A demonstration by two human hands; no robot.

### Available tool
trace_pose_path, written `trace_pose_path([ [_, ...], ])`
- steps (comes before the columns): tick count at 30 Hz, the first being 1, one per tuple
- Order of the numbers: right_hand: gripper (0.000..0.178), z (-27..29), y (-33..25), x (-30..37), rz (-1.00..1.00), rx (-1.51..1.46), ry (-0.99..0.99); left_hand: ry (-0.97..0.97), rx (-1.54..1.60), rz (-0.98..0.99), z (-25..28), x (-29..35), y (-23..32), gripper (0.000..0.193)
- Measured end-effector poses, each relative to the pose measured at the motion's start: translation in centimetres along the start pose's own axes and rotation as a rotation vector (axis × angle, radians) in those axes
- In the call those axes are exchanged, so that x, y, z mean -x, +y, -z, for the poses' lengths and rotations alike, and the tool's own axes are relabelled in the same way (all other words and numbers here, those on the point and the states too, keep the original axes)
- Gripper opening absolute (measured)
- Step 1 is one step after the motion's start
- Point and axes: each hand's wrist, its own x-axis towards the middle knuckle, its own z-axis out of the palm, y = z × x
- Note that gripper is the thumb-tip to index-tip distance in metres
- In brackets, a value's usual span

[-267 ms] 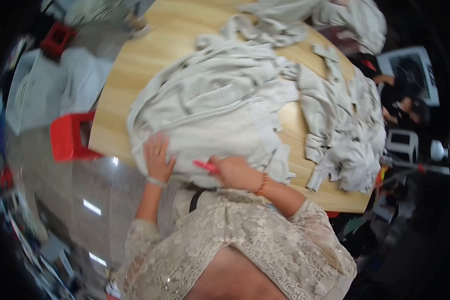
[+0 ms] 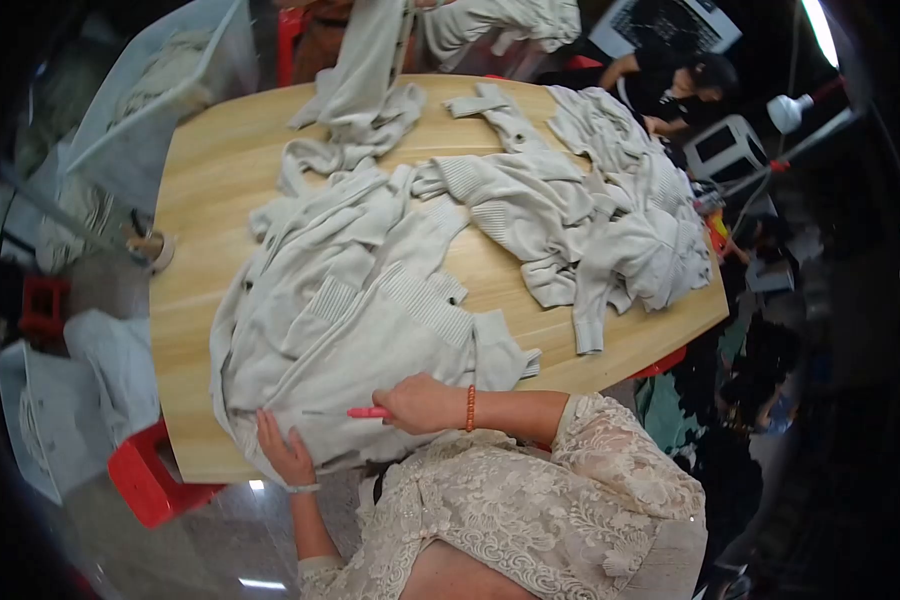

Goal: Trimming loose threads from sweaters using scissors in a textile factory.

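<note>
A pale cream knitted cardigan (image 2: 370,355) with ribbed bands and dark buttons lies spread at the table's near edge. My left hand (image 2: 284,452) rests flat on its lower left part, fingers apart. Closed around the pink handle of a thin metal-shafted tool (image 2: 367,412) is my right hand (image 2: 417,403). The shaft points left toward my left hand, just over the cloth; whether its tip touches the knit I cannot tell. The tool's exact kind is too small to make out.
More cream knitwear (image 2: 620,220) is heaped at the table's right. The wooden table (image 2: 200,210) has a red stool (image 2: 150,475) at its left corner. White bins (image 2: 170,90) stand beyond it. Across the table, another person holds up a garment (image 2: 370,60); a further person (image 2: 670,95) sits at far right.
My view has swung, so the table's far side and people now show. The tool's shaft has come into sight, lying nearly level. My left hand stays on the cardigan.
</note>
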Motion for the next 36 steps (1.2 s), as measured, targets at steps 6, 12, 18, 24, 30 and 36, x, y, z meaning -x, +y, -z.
trace_pose_path([
  [6, 0.026, -0.4, -2.0, -0.9, 0.155, -0.121, -0.146, 0.069, 0.453, 0.281, 2.3, -0.4, -5.0, 0.039],
  [12, 0.033, 2.8, 5.2, -0.1, -0.279, -0.037, 0.291, 0.074, 0.127, 0.209, 4.0, -10.1, 0.3, 0.034],
  [18, 0.041, 10.9, 7.7, -5.4, -0.546, -0.036, 0.494, 0.042, -0.25, -0.225, 1.5, -18.9, -1.9, 0.052],
  [24, 0.027, 16.8, 15.0, -14.7, -0.511, 0.14, 0.755, -0.273, -0.35, -0.238, -0.1, -21.2, -4.7, 0.055],
  [30, 0.029, 16.6, 21.4, -21.4, -0.674, 0.118, 0.718, -0.353, -0.26, -0.309, 0.9, -21.3, -5.8, 0.061],
  [36, 0.029, 15.9, 23.6, -23.4, -0.583, 0.243, 0.643, -0.272, -0.31, -0.346, 0.3, -22.9, -5.7, 0.058],
])
